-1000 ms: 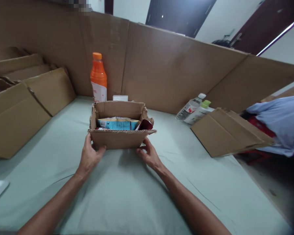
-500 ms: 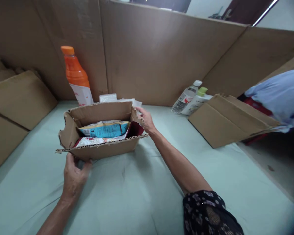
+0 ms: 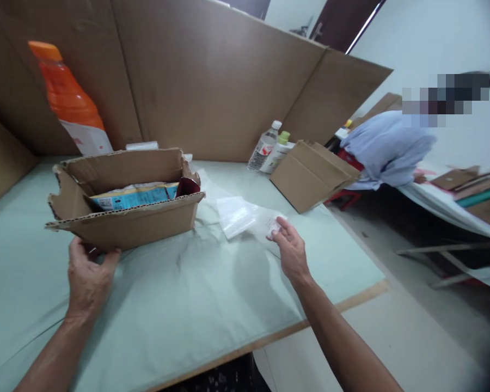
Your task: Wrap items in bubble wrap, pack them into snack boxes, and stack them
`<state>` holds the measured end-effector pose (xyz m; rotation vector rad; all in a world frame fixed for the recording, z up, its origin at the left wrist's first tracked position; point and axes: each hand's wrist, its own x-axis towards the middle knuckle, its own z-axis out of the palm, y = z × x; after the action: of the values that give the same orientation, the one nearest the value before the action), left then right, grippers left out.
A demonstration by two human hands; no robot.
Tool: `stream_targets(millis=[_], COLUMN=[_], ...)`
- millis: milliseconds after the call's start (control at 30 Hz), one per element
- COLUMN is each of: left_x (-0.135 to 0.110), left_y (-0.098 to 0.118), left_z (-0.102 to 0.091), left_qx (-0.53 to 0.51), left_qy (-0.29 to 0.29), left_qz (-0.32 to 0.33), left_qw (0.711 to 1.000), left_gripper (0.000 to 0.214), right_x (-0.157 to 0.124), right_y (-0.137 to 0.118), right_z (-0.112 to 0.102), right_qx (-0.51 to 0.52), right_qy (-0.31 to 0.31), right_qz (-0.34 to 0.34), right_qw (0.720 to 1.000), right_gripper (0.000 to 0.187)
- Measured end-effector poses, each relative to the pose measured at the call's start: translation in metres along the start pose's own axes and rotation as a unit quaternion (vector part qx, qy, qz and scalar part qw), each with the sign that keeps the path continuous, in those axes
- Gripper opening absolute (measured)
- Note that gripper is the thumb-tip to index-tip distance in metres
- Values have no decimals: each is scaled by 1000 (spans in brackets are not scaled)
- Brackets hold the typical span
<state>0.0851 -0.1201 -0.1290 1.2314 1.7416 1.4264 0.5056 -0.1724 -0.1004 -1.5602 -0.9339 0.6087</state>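
An open cardboard box (image 3: 147, 227) with torn edges sits tilted on the green cloth. Inside it are a blue and cream packet (image 3: 136, 196) and something dark red and shiny (image 3: 188, 187). My left hand (image 3: 89, 272) grips the lower front edge of the box, thumb and fingers spread along it. Off to the right, my right hand (image 3: 291, 246) pinches the end of a strip of clear plastic wrap (image 3: 236, 215), which stretches back toward the box's right side. Where the strip ends behind the box is hidden.
An orange bottle (image 3: 71, 103) stands behind the box. A clear bottle (image 3: 265, 147), a white bottle with a green cap (image 3: 278, 152) and a second carton (image 3: 310, 177) are at the back right. Cardboard panels (image 3: 212, 81) wall the back. Another person (image 3: 387, 144) bends over nearby.
My right hand has left the box's right side and moved right and nearer, drawing out the clear plastic wrap. My left hand stays on the box. The view has swung right.
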Motion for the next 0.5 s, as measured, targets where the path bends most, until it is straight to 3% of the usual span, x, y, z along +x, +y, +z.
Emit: stream_targets(millis=[67, 200, 333, 400, 500], left_x=[-1, -1, -3, -3, -3], left_y=[1, 0, 6, 11, 16], left_z=[-1, -3, -3, -3, -3], left_qx=[-6, -19, 7, 51, 109], left_qy=[-5, 3, -5, -3, 24], left_qz=[9, 14, 16, 27, 70], left_qw=[1000, 1000, 1000, 998, 991], left_gripper=[59, 64, 57, 45, 32], right_x=[-5, -21, -40, -44, -38], right_y=[-4, -19, -41, -54, -70], right_z=[-8, -25, -30, -16, 29], right_qx=[-17, -71, -131, -154, -167], right_qy=[-14, -127, -111, -113, -186], right_qz=[2, 62, -17, -90, -170], right_qw=[1000, 987, 985, 978, 953], right_gripper=[64, 50, 40, 34, 33])
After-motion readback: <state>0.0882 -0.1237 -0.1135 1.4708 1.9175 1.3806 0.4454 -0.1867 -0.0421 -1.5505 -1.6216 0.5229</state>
